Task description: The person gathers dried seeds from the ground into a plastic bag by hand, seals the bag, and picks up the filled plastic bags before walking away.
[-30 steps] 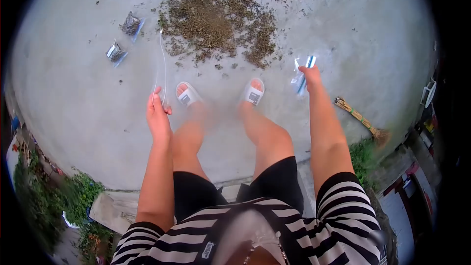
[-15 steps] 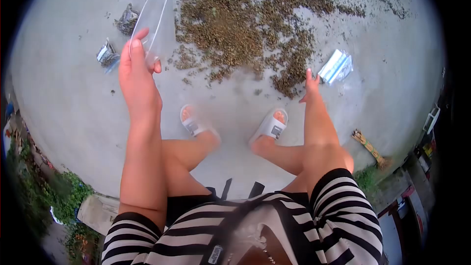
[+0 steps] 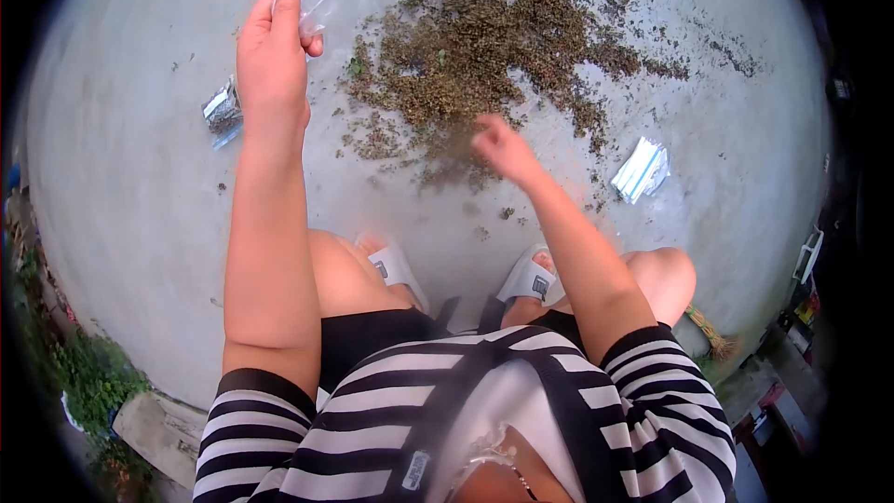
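Note:
My left hand [image 3: 277,37] is raised at the upper left, thumb and fingers closed on a clear plastic zip bag [image 3: 321,2] whose white-edged mouth runs off the top of the view. Below and to the right lies a spread-out pile of small brown-green dried plant bits [image 3: 484,28] on the concrete. Over the pile's near edge, my right hand [image 3: 506,149] has its fingers curled in; blur hides what, if anything, is in them. A filled zip bag [image 3: 223,112] lies beside my left wrist. Right of the pile rests a stack of flat plastic bags [image 3: 641,170].
Grey concrete floor [image 3: 121,205] surrounds the pile. My feet in white sandals [image 3: 396,270] stand close to its near side. A straw bundle [image 3: 712,333] lies at the right beside my knee. Green plants [image 3: 88,382] and a stone block [image 3: 158,433] are at the lower left.
My right hand has moved left from beside the stacked bags to the pile's near edge, its fingers now curled. My left hand has gone farther forward with the zip bag.

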### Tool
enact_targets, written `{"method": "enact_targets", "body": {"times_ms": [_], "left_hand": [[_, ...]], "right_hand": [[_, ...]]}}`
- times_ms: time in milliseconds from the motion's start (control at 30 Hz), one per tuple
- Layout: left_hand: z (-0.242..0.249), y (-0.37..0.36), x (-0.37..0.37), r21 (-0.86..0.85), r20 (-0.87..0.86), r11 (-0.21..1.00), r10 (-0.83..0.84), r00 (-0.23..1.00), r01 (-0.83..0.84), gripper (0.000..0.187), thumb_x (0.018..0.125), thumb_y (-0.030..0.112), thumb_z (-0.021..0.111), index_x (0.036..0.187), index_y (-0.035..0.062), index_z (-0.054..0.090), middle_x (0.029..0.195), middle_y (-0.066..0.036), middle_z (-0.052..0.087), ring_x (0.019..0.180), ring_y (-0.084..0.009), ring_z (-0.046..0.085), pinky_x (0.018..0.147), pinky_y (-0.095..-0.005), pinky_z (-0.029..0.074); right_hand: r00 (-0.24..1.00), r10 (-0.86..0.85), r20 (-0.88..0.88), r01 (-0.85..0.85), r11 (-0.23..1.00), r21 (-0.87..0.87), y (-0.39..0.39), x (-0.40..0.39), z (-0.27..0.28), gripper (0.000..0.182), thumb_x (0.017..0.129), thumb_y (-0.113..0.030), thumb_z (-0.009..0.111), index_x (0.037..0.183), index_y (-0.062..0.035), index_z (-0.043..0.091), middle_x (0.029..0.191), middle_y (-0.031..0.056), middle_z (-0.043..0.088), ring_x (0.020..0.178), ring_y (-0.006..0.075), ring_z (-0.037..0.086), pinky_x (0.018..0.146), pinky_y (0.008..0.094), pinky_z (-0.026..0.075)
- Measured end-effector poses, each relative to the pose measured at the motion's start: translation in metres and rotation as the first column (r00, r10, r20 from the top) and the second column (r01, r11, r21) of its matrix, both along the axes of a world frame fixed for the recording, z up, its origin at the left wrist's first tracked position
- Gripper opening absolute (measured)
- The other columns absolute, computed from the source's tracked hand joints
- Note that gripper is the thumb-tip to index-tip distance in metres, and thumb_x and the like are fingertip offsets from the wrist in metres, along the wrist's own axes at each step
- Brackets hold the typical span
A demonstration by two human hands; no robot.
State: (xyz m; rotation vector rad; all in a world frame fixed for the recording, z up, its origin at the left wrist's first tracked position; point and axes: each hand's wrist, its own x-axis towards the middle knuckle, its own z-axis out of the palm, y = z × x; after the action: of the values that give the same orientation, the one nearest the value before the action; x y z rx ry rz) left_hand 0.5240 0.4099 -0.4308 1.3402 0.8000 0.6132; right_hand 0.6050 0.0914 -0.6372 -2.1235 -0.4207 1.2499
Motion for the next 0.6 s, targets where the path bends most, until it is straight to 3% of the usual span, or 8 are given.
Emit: {"method": "enact_targets", "body": {"times_ms": [33,100,167,267,300,367,500,600], "left_hand": [[-0.003,0.002,-0.001,0.005,-0.007,1.0,-0.012,1.0,0.012,0.035,0.113,0.031,0.055,0.127,0.0043,0.073,0.074,0.006,0.046,0.066,-0.0053,0.045,0.065,-0.0228,0.041],[-0.007,0.009,0.0,0.004,-0.023,1.0,-0.022,0.999,0.022,0.034,0.113,0.032,0.056,0.126,0.0061,0.074,0.073,0.006,0.048,0.065,-0.0048,0.046,0.064,-0.0228,0.041],[-0.012,0.016,0.001,0.004,-0.042,1.0,-0.022,0.999,0.022,0.034,0.112,0.032,0.057,0.128,0.0059,0.074,0.074,0.007,0.047,0.066,-0.0048,0.045,0.063,-0.0223,0.04],[-0.016,0.023,0.006,0.031,-0.035,0.999,-0.035,0.999,0.036,0.037,0.112,0.031,0.056,0.131,0.0038,0.073,0.077,0.007,0.045,0.069,-0.0053,0.044,0.064,-0.0215,0.039],[-0.016,0.021,0.006,0.048,-0.027,0.997,-0.058,0.998,0.06,0.037,0.112,0.031,0.056,0.131,0.004,0.073,0.076,0.007,0.046,0.069,-0.0053,0.045,0.064,-0.0215,0.039],[-0.018,0.021,0.008,0.06,-0.024,0.994,-0.09,0.996,0.091,0.036,0.113,0.03,0.056,0.131,0.0041,0.073,0.075,0.007,0.046,0.069,-0.0051,0.045,0.064,-0.0216,0.039],[-0.019,0.028,0.007,0.062,-0.049,0.994,-0.089,0.995,0.092,0.036,0.113,0.03,0.055,0.129,0.004,0.074,0.075,0.007,0.047,0.069,-0.0047,0.044,0.063,-0.0218,0.039],[-0.019,0.032,0.003,0.081,-0.044,0.993,-0.079,0.996,0.082,0.036,0.113,0.03,0.055,0.129,0.0041,0.074,0.074,0.007,0.047,0.068,-0.0044,0.044,0.062,-0.0217,0.039]], "right_hand": [[0.967,0.235,-0.093,-0.229,0.97,0.08,-0.028,-0.042,-0.052,0.068,0.099,-0.044,0.071,0.155,-0.0132,0.051,0.132,0.0182,0.072,0.119,0.0355,0.069,0.103,0.0463,0.055],[0.686,0.726,0.042,-0.727,0.687,0.0,-0.072,-0.136,-0.105,0.078,0.095,-0.05,0.073,0.16,-0.0166,0.045,0.145,0.0188,0.065,0.135,0.0398,0.06,0.116,0.0498,0.045],[0.531,0.806,-0.261,-0.843,0.533,-0.07,-0.069,-0.168,-0.08,0.079,0.095,-0.044,0.075,0.162,-0.018,0.042,0.15,0.0189,0.062,0.14,0.0405,0.057,0.117,0.0509,0.044],[0.685,0.636,-0.356,-0.707,0.699,-0.111,-0.056,-0.16,-0.111,0.078,0.094,-0.039,0.077,0.162,-0.0204,0.042,0.149,0.0198,0.063,0.138,0.0409,0.059,0.115,0.0507,0.046],[0.721,0.604,-0.341,-0.674,0.725,-0.14,-0.031,-0.131,-0.083,0.076,0.094,-0.035,0.078,0.16,-0.0221,0.044,0.145,0.0206,0.066,0.132,0.0412,0.063,0.112,0.0504,0.048],[0.797,0.603,-0.036,-0.599,0.782,-0.171,-0.01,-0.083,-0.078,0.076,0.094,-0.035,0.078,0.16,-0.0229,0.044,0.14,0.0219,0.068,0.129,0.0417,0.065,0.111,0.0498,0.051],[0.933,0.351,0.076,-0.324,0.914,-0.244,0.048,0.041,-0.032,0.08,0.099,-0.04,0.073,0.168,-0.03,0.033,0.143,0.0229,0.067,0.127,0.0403,0.067,0.109,0.0494,0.053],[0.894,0.365,0.26,-0.24,0.88,-0.41,0.069,0.063,0.004,0.074,0.103,-0.039,0.069,0.167,-0.0342,0.033,0.141,0.0199,0.067,0.121,0.0405,0.07,0.102,0.053,0.056]]}}
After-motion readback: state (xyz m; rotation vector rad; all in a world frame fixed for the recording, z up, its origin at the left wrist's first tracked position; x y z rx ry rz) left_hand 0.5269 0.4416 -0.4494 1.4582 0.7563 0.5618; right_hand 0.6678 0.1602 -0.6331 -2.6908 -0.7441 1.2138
